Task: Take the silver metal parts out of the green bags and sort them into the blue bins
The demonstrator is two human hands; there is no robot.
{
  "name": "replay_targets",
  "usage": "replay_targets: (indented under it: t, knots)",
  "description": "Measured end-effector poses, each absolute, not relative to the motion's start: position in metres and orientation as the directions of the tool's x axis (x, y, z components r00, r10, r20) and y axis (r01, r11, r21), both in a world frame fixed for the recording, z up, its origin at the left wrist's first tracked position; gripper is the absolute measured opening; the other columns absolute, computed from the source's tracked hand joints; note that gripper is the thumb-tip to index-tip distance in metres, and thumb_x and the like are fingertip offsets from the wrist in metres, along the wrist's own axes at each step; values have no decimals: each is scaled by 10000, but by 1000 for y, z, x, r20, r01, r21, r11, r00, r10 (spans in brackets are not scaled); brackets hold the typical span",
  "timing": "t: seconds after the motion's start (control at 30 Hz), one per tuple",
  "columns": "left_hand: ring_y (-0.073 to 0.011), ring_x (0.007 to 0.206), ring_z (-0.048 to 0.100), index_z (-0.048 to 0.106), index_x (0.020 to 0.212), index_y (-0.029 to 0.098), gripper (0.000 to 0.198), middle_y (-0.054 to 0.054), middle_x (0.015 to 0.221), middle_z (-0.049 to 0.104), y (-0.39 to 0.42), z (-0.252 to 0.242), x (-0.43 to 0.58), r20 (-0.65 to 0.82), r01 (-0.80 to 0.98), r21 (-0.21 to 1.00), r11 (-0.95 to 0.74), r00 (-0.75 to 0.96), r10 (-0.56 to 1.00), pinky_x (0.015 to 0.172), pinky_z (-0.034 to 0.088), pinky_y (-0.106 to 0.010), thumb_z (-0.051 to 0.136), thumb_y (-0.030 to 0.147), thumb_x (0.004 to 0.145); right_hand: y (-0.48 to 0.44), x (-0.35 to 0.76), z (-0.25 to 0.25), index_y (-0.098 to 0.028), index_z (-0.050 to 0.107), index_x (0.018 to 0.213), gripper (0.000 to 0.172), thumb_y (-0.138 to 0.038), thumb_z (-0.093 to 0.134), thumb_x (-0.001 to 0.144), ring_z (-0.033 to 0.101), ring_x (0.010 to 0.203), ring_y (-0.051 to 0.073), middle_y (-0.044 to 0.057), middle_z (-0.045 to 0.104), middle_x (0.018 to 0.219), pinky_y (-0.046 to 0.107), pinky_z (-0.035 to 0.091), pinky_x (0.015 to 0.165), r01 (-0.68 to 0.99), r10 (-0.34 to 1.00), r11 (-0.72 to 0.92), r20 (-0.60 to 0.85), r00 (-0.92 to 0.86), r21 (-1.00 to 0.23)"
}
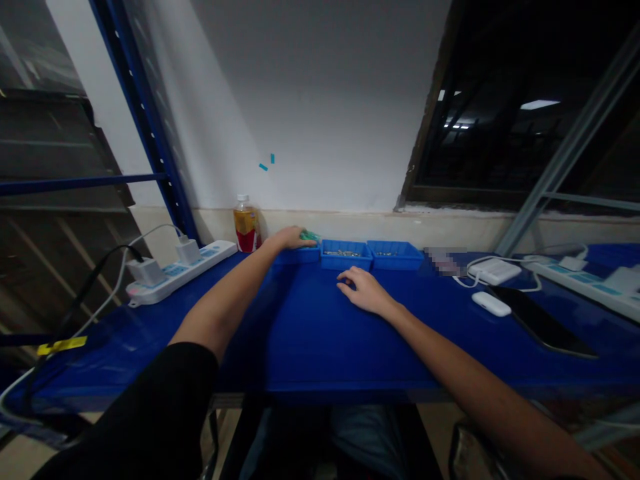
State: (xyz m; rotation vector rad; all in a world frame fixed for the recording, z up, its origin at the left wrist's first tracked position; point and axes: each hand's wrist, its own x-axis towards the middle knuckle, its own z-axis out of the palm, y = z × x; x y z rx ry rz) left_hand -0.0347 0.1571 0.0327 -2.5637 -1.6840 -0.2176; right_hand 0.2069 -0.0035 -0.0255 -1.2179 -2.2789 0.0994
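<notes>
Head view, entered left to right. Left hand (290, 237): reached to the left blue tray (300, 256), fingertips at a green item (311, 236) by its rim; whether the grip was closed on it could not be told, the spot being small and blurred. Sound handling, as judged, called for a light fingertip pinch and a lift clear of the rim, without tipping the tray. Right hand (367, 290): lay low at the tabletop (320, 333), before the middle blue tray (345, 263); grip loosely curled, unclosed, nothing seen in it; best kept off the tray edges.

Counts, left to right: left power strip (210, 253), one, bearing two white adapters (147, 272); bottle (247, 223), one, capped; blue trays, three in a row, the middle and right ones (397, 261) holding small metallic pieces, uncountable; white case (491, 304), one; dark phone (545, 323), one; right power strip (600, 287), one.
</notes>
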Motion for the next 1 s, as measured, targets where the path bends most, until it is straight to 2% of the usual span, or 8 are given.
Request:
replay_targets:
  t: [0.13,0.23,0.37,0.53,0.73,0.8,0.87,1.0]
  knots:
    - [-257,1022,597,544,1228,152,763,-126,1193,613,172,32,-42,47,912,-34,-409,410,911,808,451,-266,508,710,710,-4,205,-26,-166,643,991,198,-273,538,862,543,836,165,54,588,864,290,404,777,742,788,593,417,-454,-313]
    - [-255,984,613,586,1165,148,696,-135,1148,636,172,30,-47,67,913,-70,-402,406,911,793,449,-260,528,682,722,-6,202,-26,-166,643,995,205,-283,534,866,541,837,167,54,587,863,291,402,779,740,783,599,413,-465,-304]
    - [-266,1036,589,572,1161,157,625,-141,1135,635,162,26,-44,191,912,-99,-397,409,892,823,429,-272,434,655,808,-7,202,-24,-168,642,998,204,-278,534,864,543,848,166,54,588,871,285,401,780,739,786,599,401,-470,-309]
    - [-280,971,613,608,1071,106,571,-179,1037,656,150,32,-42,297,923,-100,-372,384,874,783,430,-288,398,595,864,-7,207,-21,-164,645,997,204,-278,539,864,548,832,162,54,587,870,284,401,775,753,802,576,400,-444,-318]
    - [-245,851,624,595,1043,83,567,-171,922,670,122,74,-60,687,959,37,-280,179,704,723,424,-286,357,578,899,-3,210,-22,-174,645,995,200,-285,541,865,548,827,160,46,586,844,282,399,773,748,797,582,406,-447,-319]
    - [-230,814,623,593,1021,110,538,-143,891,671,99,81,-63,751,946,-21,-324,229,619,691,418,-282,361,579,899,-3,209,-22,-174,645,995,201,-286,541,864,548,825,159,46,585,847,280,398,770,748,796,583,409,-447,-317]
    - [-218,783,622,602,948,136,490,-114,868,667,71,75,-64,748,906,-145,-398,364,555,663,408,-278,386,572,894,-3,209,-22,-173,645,996,204,-287,540,864,548,812,157,47,584,851,278,399,762,748,796,582,411,-445,-319]
    - [-190,709,599,597,865,159,436,-73,777,643,17,37,-58,598,781,-393,-485,618,510,609,394,-267,374,530,914,-5,206,-23,-172,643,1002,206,-286,540,864,545,807,156,45,581,848,277,397,763,743,790,592,407,-458,-313]
